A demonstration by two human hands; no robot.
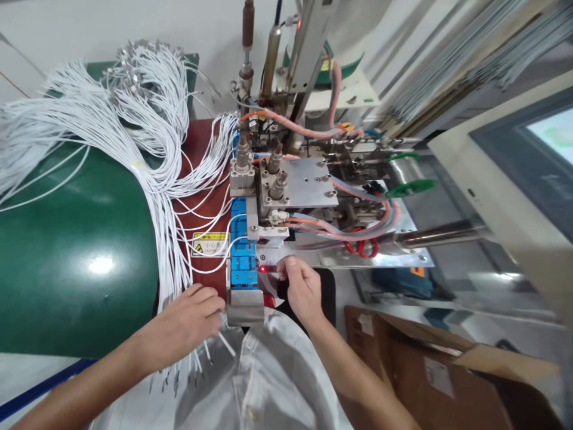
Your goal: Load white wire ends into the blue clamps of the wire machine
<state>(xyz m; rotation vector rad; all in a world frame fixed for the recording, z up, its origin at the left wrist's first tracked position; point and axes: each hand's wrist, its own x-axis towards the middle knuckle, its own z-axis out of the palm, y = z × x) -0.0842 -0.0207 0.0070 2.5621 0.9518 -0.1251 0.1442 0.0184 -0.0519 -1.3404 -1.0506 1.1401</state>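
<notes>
My left hand (pixel 190 322) is curled over the lower end of a thick bundle of white wires (pixel 154 221), with loose wire ends hanging below its fingers. Its fingertips are partly hidden, and a short white wire end sticks out beneath them. My right hand (pixel 302 289) is closed in a pinch at the front of the machine, close to a small red light (pixel 262 269); what lies between thumb and finger is too small to make out. Between the hands runs a row of blue clamp blocks (pixel 244 263), with single white wires leading into some of them.
A metal machine (pixel 298 182) with orange hoses stands ahead. A wire spool (pixel 408 175) with green flanges is at its right. A green curved surface (pixel 80 257) bears the bundle. Red-handled scissors (pixel 364 246), a screen (pixel 553 134) and a cardboard box (pixel 416 364) are on the right.
</notes>
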